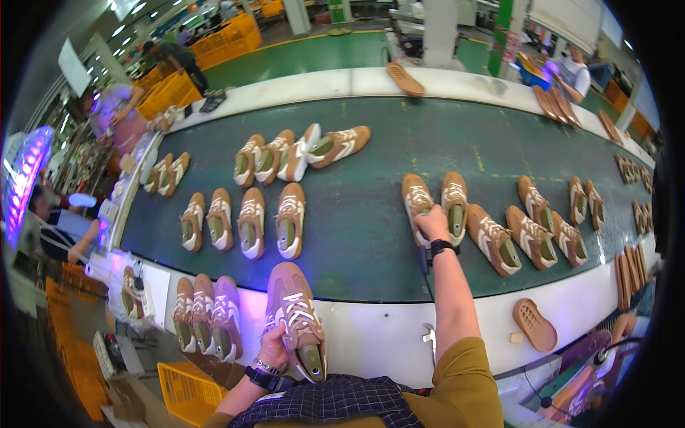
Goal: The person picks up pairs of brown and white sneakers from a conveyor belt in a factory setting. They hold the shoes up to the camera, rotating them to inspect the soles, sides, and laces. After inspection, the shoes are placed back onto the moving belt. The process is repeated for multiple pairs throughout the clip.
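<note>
My left hand [272, 349] grips a tan sneaker [291, 292] with white laces, close to my body, toe pointing away. The sneaker's opening faces me and shows an olive lining. Stretched out over the green conveyor belt [357, 235], my right hand [432, 222] has its fingers closed on the heel end of another tan sneaker [415, 190], which rests on the belt. Right beside that one stands a matching sneaker [454, 191]. On the white ledge to the left of my left hand, several sneakers [204, 303] sit side by side.
More sneakers [251, 221] stand on the belt's left half, others [529, 232] on its right. A loose brown sole [535, 324] and a metal tool [429, 342] lie on the near white ledge [385, 328]. Below left is a yellow crate [189, 392]. Several people work around the belt.
</note>
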Available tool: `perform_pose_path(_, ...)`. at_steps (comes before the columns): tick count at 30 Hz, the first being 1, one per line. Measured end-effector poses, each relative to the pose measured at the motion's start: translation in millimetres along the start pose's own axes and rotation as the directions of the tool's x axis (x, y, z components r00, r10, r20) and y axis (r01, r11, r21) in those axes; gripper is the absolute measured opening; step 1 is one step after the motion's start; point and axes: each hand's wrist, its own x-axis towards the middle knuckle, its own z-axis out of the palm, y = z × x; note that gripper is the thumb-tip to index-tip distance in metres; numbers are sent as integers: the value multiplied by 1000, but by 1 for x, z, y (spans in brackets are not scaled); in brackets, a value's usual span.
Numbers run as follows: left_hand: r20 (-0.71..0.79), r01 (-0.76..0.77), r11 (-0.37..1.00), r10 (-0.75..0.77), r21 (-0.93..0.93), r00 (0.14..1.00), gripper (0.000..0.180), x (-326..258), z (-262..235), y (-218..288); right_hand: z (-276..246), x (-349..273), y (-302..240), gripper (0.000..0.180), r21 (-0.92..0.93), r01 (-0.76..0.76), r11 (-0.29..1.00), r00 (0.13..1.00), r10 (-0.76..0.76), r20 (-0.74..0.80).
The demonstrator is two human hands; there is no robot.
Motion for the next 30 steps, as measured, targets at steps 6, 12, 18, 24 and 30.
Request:
perform_pose_path(6,7,-35,991,36,-132,999,84,-12,7,1,8,-20,20,48,157,-9,988,999,1,51)
perform_pose_path(12,164,-11,996,26,-93,986,88,-12,23,13,-28,-169,5,32,829,-365,423,878,-139,457)
perform_pose_path(18,301,79,985,-29,-153,953,86,-6,57,25,-73,-288,-42,62,877,-331,350,833,-328,445)
perform_pose_path(24,293,45,969,30,-245,956,69,-3,31,9,-97,-329,-74,61,825,15,565,867,-419,271)
perform_pose_path(30,224,-37,967,96,-253,970,59,-17,42,19,-115,-331,-96,61,861,356,363,719,-695,-4)
